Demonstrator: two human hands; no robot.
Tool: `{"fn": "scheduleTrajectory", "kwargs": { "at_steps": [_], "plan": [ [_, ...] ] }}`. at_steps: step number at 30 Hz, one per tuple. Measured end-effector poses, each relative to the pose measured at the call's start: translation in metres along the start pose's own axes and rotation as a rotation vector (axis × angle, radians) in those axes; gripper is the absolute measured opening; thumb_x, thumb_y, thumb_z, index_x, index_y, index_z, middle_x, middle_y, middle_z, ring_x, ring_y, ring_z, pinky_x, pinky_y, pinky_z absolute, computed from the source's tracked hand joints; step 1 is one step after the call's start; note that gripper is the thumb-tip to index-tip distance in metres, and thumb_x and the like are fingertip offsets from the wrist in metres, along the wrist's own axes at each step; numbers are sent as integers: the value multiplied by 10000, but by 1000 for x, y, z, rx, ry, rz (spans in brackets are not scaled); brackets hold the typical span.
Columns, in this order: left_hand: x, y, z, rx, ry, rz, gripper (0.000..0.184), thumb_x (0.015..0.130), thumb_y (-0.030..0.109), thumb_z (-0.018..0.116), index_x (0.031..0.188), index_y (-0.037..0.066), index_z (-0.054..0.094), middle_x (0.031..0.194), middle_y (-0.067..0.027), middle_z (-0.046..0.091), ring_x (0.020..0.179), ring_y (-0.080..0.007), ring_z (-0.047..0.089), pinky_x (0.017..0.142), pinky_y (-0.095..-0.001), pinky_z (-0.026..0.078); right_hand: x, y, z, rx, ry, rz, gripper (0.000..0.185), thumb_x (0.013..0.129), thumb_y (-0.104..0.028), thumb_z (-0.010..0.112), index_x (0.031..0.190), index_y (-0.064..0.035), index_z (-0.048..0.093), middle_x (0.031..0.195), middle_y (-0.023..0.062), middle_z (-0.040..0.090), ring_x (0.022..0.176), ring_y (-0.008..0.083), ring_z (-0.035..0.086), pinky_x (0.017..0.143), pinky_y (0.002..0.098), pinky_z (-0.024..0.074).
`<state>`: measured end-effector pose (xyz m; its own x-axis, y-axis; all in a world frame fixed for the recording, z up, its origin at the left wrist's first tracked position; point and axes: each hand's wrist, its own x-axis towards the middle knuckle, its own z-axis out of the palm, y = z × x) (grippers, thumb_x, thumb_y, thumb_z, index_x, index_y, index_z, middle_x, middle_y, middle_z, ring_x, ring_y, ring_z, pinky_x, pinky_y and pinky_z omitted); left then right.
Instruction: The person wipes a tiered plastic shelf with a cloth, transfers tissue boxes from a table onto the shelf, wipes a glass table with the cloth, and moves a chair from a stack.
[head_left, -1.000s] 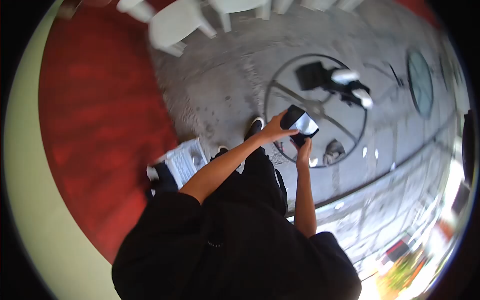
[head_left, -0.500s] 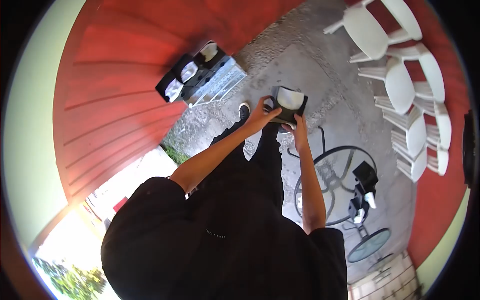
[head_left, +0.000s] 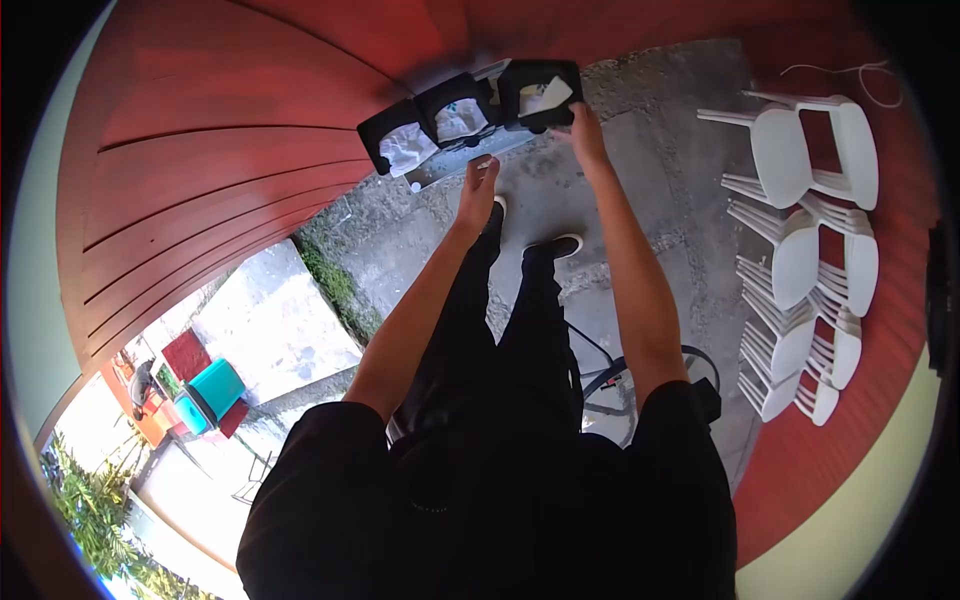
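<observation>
My right hand (head_left: 582,135) is at the right edge of a black napkin holder (head_left: 515,118), its fingers closed on that side. A white napkin sticks up out of this holder. My left hand (head_left: 477,190) is off the holder, lower and to its left, fingers apart with nothing visible in them. Two more black napkin holders, one in the middle (head_left: 428,103) and one at the left (head_left: 374,142), hold white napkins. They stand in a row on a pale, glassy-looking stand (head_left: 470,152) against the red wall.
Stacked white plastic chairs (head_left: 785,160) line the right side. A round glass table (head_left: 610,400) is partly hidden behind my right arm. The red slatted wall (head_left: 230,180) rises at the left. A teal bin (head_left: 215,390) stands outside at the lower left.
The napkin holder has gone from between both hands, above the floor, to the row's right end. My left hand has let go of it. My view has shifted toward the row.
</observation>
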<state>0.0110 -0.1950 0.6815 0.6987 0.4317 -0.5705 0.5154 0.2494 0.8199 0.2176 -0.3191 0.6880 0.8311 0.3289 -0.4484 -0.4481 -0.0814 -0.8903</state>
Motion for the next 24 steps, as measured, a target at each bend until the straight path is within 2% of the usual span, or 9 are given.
{"fn": "scheduleTrajectory", "kwargs": {
  "at_steps": [4,5,7,11,14,19,22,24],
  "plan": [
    [8,-1,-17,26,19,-1,575,1021,498,513,1460,135,435,1350,-135,571,1224,-265,543,1008,-452,446,36,5,20,-286,-13,-58,476,977,-348,438,1265,-9,608,1090,199,665,924,299,678,782,422,571],
    [10,0,-19,14,18,-10,579,1022,472,524,1470,118,426,1345,-156,580,1225,-273,549,1020,-424,434,39,6,24,-376,-12,-83,488,975,-359,433,1271,-15,612,1072,207,676,907,301,677,782,424,561],
    [15,6,-21,-7,17,-18,591,1023,421,546,1490,84,410,1334,-200,597,1228,-289,563,1046,-368,411,46,11,30,-384,-26,-63,501,970,-368,423,1305,-44,608,1051,218,682,879,300,674,800,420,547],
    [25,11,-16,-23,-5,4,609,1021,414,545,1486,44,415,1372,-194,578,1276,-290,546,1074,-365,398,49,11,30,-464,-50,-18,515,960,-363,421,1365,-95,592,1058,217,683,865,292,669,824,397,534],
    [38,7,-11,-38,6,30,619,1015,424,549,1462,9,442,1402,-203,558,1315,-301,528,1102,-370,378,43,2,35,-437,-52,-41,511,953,-355,438,1373,-109,593,1067,194,692,877,278,669,816,389,525],
    [58,-5,-3,56,45,51,603,1004,431,562,1412,-9,507,1421,-226,543,1338,-332,512,1123,-384,361,48,15,36,-309,-17,-74,509,943,-352,470,1373,-112,595,983,158,704,808,252,654,769,392,513],
    [64,-9,-2,168,64,77,522,1024,363,557,1404,6,528,1367,-148,605,1290,-259,554,1084,-337,393,46,12,36,-297,-36,-41,509,940,-354,484,1375,-111,593,925,147,693,782,244,644,757,386,509],
    [62,-10,0,204,96,121,484,1027,331,557,1382,2,549,1361,-151,609,1286,-257,558,1085,-337,394,45,10,33,-305,-48,-27,504,940,-357,493,1363,-105,597,892,143,682,775,239,639,751,383,507]
  ]
}}
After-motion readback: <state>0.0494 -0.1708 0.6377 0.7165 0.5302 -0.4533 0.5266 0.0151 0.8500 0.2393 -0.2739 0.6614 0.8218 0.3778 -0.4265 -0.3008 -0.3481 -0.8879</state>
